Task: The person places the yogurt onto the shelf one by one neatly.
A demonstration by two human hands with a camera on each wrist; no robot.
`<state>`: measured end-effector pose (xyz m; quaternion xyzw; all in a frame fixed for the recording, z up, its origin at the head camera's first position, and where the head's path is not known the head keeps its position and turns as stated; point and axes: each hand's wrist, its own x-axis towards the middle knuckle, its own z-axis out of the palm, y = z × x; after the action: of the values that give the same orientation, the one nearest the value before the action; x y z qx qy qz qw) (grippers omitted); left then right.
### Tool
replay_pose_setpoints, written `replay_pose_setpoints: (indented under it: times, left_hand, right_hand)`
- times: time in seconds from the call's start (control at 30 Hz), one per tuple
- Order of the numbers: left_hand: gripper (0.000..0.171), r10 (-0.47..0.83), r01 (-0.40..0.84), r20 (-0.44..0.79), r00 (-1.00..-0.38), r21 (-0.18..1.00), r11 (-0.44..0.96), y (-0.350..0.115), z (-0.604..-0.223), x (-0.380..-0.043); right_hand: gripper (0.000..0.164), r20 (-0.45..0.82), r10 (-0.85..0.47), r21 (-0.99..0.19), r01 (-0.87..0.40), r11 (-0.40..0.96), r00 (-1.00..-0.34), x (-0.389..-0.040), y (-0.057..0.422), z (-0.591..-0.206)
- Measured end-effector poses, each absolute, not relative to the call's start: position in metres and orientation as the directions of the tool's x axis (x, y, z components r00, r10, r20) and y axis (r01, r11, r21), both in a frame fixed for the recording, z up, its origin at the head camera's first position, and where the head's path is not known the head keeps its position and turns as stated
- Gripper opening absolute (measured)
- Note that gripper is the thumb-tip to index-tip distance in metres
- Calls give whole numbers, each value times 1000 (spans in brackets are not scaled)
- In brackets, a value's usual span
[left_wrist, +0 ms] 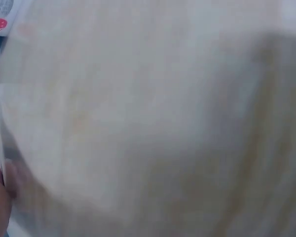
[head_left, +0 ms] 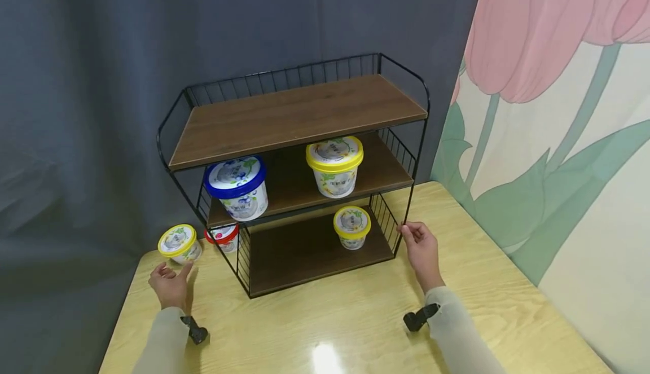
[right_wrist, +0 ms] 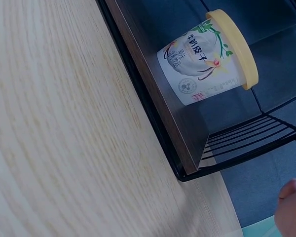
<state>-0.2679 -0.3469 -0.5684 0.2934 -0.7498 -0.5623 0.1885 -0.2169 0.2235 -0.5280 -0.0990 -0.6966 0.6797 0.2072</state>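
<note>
In the head view my left hand (head_left: 170,288) is just in front of a yellow-lidded tub (head_left: 179,244) on the table, fingers loosely bent and thumb toward the tub. I see nothing held in it. My right hand (head_left: 422,253) pinches the front right post of a black wire rack (head_left: 407,207) with brown shelves. A small yellow-lidded tub (head_left: 352,227) stands on the bottom shelf; the right wrist view shows this tub (right_wrist: 207,59) too. On the middle shelf are a blue-lidded tub (head_left: 237,188) at the left and a larger yellow-lidded tub (head_left: 335,166).
A red-lidded tub (head_left: 225,237) stands on the table, partly behind the rack's left side. The rack's top shelf (head_left: 299,117) is bare. Behind the wooden table (head_left: 325,317) hangs a dark curtain (head_left: 254,18); a flower-painted wall (head_left: 558,137) bounds the right.
</note>
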Motion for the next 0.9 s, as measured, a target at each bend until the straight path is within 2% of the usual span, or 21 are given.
replay_pose_setpoints:
  times: [0.2, 0.37, 0.7, 0.9]
  left_hand:
    - [108, -621, -216, -35, -783, 952, 217, -351, -554, -271]
    - [119, -572, -169, -27, -820, 966, 197, -348, -539, -288]
    - [110, -618, -266, -28, -785, 917, 297, -354, -528, -295]
    - [107, -611, -233, 9, -791, 920, 315, -353, -531, -296]
  right_hand:
    - [25, 156, 425, -988, -145, 60, -892, -210, 219, -532]
    - [25, 197, 435, -980, -190, 60, -878, -214, 220, -530]
    - [22, 200, 435, -979, -195, 56, -878, -219, 219, -533]
    - [21, 212, 449, -976, -208, 59, -868, -221, 221, -532]
